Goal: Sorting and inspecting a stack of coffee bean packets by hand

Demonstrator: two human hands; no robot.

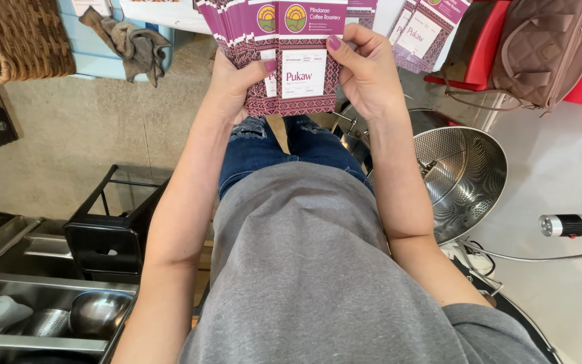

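Both arms extend forward from the torso, elbows bent, forearms converging. The left hand is closed, thumb pressed across the front of its grip. The right hand is closed beside it, thumb forward, fingers curled behind the grip.

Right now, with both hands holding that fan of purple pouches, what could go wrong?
1. The purple pouches are fanned loosely between the left hand and the right hand; some could slide out and fall.
2. A perforated steel bowl sits open just below the right arm, so dropped pouches may land inside it.
3. The person's lap is tight between a black stool and the bowl, so an elbow may bump either.
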